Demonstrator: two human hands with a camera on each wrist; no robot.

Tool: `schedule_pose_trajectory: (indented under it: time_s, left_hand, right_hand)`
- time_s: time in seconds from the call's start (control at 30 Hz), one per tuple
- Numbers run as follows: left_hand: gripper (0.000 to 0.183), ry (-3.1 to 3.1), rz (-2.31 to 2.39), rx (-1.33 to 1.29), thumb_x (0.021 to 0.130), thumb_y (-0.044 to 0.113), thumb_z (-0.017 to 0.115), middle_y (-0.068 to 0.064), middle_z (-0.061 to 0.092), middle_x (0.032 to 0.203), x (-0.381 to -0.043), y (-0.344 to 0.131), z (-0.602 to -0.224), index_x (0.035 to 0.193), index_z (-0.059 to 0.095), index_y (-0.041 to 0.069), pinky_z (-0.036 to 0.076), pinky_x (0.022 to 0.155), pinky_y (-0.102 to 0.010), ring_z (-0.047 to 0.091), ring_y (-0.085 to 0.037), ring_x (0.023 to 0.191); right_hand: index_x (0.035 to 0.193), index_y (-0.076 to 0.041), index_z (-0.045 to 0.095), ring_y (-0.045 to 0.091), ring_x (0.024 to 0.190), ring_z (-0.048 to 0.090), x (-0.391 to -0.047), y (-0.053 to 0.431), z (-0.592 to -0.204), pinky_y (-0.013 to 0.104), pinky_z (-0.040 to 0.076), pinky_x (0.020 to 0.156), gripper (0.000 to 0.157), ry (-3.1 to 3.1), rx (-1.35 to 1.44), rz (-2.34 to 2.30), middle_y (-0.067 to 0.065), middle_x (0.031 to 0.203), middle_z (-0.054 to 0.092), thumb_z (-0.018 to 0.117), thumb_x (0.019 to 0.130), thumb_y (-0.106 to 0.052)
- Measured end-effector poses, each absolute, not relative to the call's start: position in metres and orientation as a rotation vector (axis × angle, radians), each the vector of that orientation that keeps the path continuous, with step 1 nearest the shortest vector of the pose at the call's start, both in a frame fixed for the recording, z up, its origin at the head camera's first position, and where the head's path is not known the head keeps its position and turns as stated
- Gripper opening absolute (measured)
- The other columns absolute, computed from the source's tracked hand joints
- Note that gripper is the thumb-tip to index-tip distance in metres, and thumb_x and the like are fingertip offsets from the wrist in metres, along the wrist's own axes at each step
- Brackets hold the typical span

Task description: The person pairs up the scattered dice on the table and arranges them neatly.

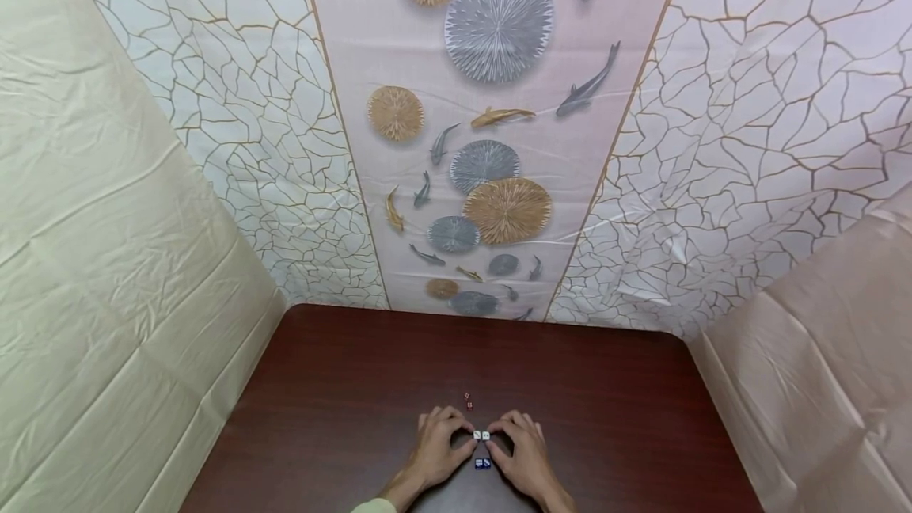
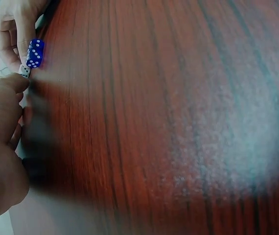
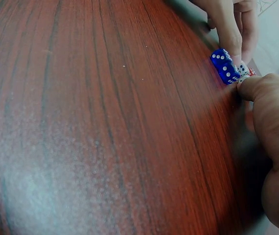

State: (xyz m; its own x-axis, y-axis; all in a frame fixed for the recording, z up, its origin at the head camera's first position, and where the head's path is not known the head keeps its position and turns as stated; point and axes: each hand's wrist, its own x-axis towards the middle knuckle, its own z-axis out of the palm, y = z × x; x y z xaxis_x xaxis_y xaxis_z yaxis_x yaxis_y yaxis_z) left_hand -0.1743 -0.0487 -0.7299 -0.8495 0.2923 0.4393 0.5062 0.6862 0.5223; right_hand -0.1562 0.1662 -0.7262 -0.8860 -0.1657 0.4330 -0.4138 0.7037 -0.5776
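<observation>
Two white dice sit side by side on the table in the head view. My left hand [image 1: 436, 445] pinches the left white die [image 1: 476, 435] with thumb and index finger. On the other side, my right hand [image 1: 524, 450] holds the right white die [image 1: 486, 435] the same way. Just nearer to me, between the thumbs, lie two blue dice [image 1: 482, 464], set against each other. Both wrist views show the blue dice [image 2: 34, 53] close by the fingertips, where the fingers partly cover the white dice [image 3: 243, 69].
Two small red dice [image 1: 468, 400] lie farther back, beyond the hands. The dark wooden table [image 1: 342, 370] ends at a patterned cloth backdrop [image 1: 484, 101]. Pale cloth walls [image 1: 107, 260] stand along its left and right sides.
</observation>
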Motion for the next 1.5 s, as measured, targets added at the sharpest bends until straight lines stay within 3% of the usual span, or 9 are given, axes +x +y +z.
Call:
schedule_pose_trajectory:
  time_s: [0.5,1.5]
  left_hand:
    - [0.022,-2.539,-0.902,-0.628,0.081,0.023,0.1,0.014,0.073,0.1,-0.174,-0.045,-0.73,0.097,0.086,0.026,0.038,0.086,-0.033,0.063,-0.006,0.095]
    - [0.024,-2.558,-0.943,-0.617,0.082,0.028,0.098,0.016,0.072,0.103,-0.176,-0.047,-0.741,0.101,0.083,0.029,0.039,0.09,-0.035,0.062,-0.005,0.097]
  right_hand:
    - [0.103,-0.017,0.084,0.009,0.099,0.061,-0.156,0.166,-0.726,0.033,0.039,0.087,0.028,-2.577,0.453,0.997,-0.002,0.103,0.072,0.099,0.081,-0.008]
    - [0.104,-0.02,0.084,0.009,0.102,0.061,-0.155,0.167,-0.723,0.035,0.039,0.089,0.025,-2.668,0.392,1.049,-0.009,0.105,0.07,0.098,0.085,-0.013]
